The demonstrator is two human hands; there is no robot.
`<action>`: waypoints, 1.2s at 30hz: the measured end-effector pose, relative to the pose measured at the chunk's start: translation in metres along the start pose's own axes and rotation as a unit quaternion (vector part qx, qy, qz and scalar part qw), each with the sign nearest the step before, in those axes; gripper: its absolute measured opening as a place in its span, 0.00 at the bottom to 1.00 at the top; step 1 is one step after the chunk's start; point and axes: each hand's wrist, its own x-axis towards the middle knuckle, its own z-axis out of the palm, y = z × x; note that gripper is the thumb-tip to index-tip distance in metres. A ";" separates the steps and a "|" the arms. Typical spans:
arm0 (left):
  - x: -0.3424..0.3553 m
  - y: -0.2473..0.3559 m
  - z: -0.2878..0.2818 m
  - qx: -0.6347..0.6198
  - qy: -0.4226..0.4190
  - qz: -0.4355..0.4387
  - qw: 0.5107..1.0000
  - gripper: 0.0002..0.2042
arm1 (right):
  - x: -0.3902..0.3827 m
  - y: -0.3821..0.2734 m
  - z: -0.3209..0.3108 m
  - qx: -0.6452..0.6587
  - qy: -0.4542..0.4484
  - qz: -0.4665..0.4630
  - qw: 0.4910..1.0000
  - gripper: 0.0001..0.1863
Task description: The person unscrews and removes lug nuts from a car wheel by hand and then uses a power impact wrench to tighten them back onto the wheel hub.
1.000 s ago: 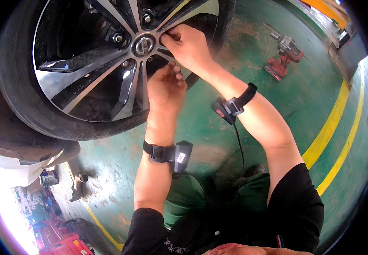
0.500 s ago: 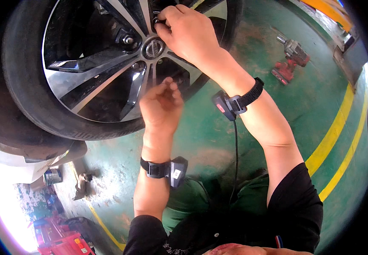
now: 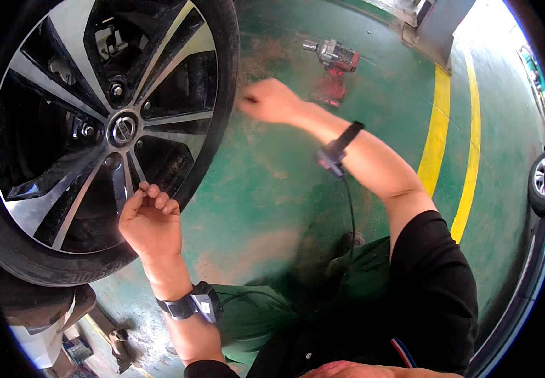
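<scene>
The wheel (image 3: 123, 129) is sitting at the left edge of the green floor (image 3: 266, 189), with two nuts (image 3: 88, 130) showing around its centre. The left hand (image 3: 151, 220) is hovering palm up by the wheel's lower right edge, fingers curling toward the thumb; whether they are grasping anything, I cannot tell. The right hand (image 3: 271, 101) is blurring over the floor just beyond the wheel's right edge, fingers bending; I cannot tell what, if anything, they are gripping. A wrench (image 3: 337, 58) is lying near it.
</scene>
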 end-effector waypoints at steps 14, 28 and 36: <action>0.001 -0.039 0.015 0.011 0.031 -0.093 0.995 0.05 | -0.085 0.236 0.010 0.244 0.178 0.388 0.871 0.43; 0.021 -0.060 -0.002 0.119 0.074 -0.087 0.986 0.07 | -0.092 0.213 0.004 0.301 0.162 0.383 0.858 0.20; 0.044 -0.117 -0.029 0.235 -0.034 -0.127 0.963 0.19 | -0.093 0.067 -0.007 0.508 -0.015 0.304 0.806 0.21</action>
